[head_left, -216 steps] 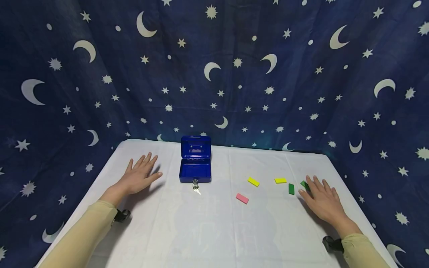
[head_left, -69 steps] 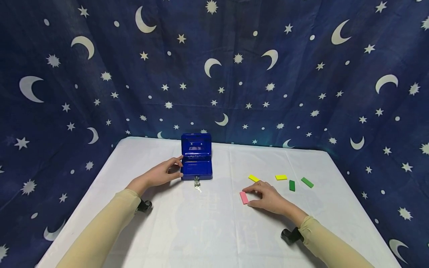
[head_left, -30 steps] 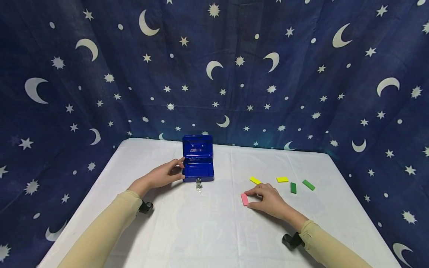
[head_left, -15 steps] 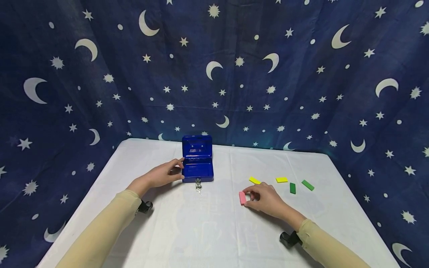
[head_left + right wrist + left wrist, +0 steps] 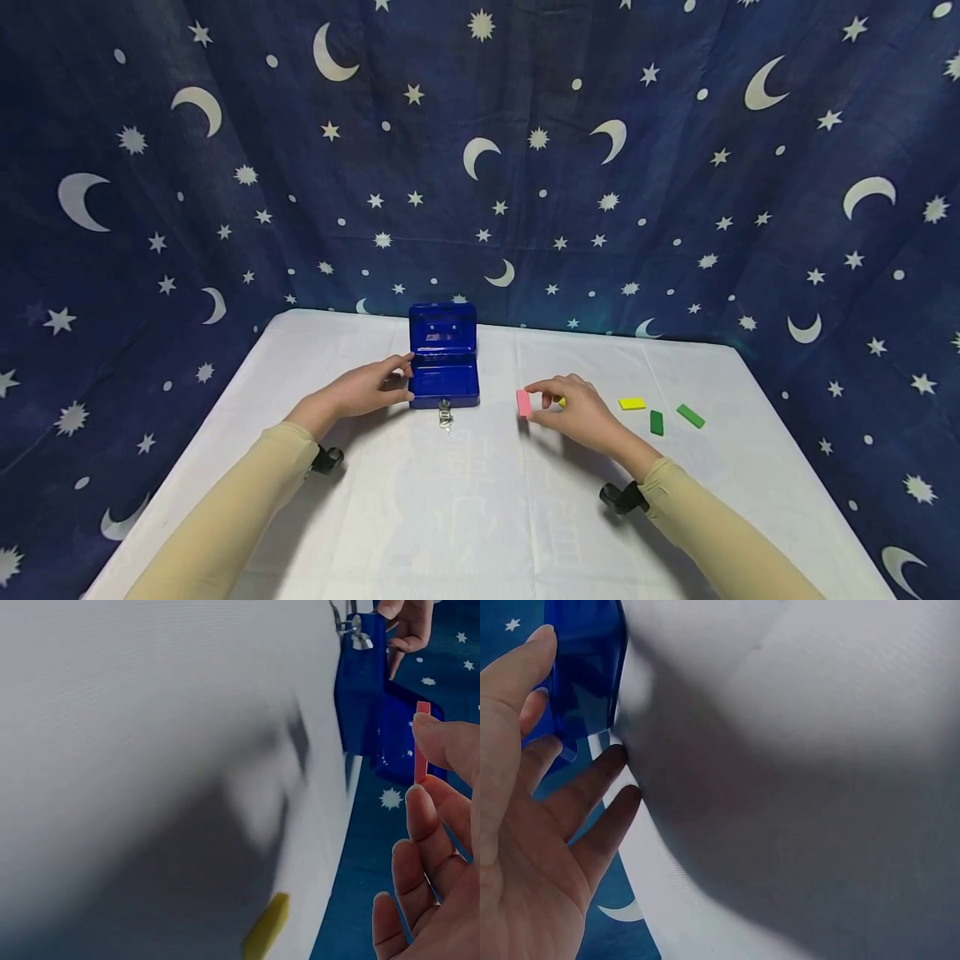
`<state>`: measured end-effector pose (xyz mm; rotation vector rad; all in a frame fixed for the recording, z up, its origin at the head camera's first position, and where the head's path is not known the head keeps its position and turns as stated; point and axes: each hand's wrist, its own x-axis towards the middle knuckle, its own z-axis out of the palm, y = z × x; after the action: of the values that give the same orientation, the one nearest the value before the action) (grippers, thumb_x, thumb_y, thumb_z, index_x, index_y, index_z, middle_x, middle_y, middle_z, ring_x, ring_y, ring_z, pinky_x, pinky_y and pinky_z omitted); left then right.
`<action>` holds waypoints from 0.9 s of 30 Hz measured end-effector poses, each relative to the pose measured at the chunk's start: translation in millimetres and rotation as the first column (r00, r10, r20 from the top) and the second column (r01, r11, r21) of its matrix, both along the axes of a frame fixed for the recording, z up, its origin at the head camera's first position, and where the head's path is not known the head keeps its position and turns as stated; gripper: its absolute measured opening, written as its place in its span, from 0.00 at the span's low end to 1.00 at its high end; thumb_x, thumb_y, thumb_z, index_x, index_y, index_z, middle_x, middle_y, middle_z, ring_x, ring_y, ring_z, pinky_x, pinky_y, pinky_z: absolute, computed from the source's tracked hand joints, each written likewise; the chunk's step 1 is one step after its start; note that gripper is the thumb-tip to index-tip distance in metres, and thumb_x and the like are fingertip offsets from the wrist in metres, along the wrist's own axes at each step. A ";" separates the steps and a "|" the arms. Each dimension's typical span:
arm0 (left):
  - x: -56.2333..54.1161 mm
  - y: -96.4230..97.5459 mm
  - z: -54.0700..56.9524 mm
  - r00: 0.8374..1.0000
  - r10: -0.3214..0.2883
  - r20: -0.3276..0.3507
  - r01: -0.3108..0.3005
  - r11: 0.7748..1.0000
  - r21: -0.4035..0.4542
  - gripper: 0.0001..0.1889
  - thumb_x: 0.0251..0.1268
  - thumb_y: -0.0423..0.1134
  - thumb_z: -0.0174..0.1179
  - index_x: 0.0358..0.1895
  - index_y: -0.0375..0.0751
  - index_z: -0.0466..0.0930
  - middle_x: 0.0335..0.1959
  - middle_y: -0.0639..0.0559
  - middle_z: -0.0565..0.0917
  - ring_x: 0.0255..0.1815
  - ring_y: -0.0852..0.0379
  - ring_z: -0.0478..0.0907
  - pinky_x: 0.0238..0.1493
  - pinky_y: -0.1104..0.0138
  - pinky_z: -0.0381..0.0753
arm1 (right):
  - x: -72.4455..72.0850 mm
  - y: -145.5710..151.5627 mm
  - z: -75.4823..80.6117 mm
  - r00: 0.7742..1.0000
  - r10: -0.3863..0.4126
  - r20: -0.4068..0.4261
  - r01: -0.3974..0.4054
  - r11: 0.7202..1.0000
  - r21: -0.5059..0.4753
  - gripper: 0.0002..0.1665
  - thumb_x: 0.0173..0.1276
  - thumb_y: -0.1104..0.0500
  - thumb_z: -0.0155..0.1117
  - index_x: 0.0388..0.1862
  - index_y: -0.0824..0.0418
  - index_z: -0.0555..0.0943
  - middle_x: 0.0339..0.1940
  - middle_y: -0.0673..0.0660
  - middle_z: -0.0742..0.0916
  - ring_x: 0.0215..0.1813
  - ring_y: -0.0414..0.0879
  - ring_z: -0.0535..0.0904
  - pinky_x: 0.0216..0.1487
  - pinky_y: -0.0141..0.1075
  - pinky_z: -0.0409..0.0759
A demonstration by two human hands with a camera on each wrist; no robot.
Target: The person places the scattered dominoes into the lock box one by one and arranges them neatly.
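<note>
My right hand [image 5: 579,410] pinches a flat pink block [image 5: 523,404] between thumb and fingers, raised above the table and held upright. In the right wrist view the pink block [image 5: 422,742] shows edge-on, thumb at one end and a fingertip at the other. A blue metal cash box [image 5: 444,385] stands with its lid up. My left hand [image 5: 362,390] grips its left side, thumb near the front corner and index finger near the hinge. The left wrist view shows the thumb against the blue box [image 5: 589,671], with the outer fingers extended beside it.
Keys [image 5: 446,419] hang from the lock at the box's front. On the white-covered table [image 5: 450,517] lie a yellow block [image 5: 632,403] and two green blocks [image 5: 657,422]. Another yellow block [image 5: 266,926] is mostly behind my right hand. A starry blue curtain [image 5: 337,242] surrounds the table.
Both hands came in from the table's sides, the left to the box, the right to the pink block. Since half a second ago, the right hand has lifted the block up and leftward.
</note>
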<state>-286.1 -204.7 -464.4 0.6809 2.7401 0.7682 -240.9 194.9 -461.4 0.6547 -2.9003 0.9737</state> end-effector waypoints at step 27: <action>-0.7 0.0 1.6 1.000 0.002 0.008 -0.001 1.000 -0.010 0.19 0.70 0.57 0.63 0.54 0.53 0.72 0.80 0.54 0.61 0.71 0.43 0.71 0.67 0.46 0.70 | -44.8 -70.7 4.0 0.996 0.013 -0.084 -0.011 1.000 0.021 0.24 0.59 0.46 0.78 0.55 0.45 0.87 0.34 0.45 0.80 0.41 0.45 0.70 0.45 0.40 0.68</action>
<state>-286.8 -204.6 -462.7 0.6723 2.7355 0.7556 -285.8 124.2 -457.5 0.6970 -2.8399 0.8962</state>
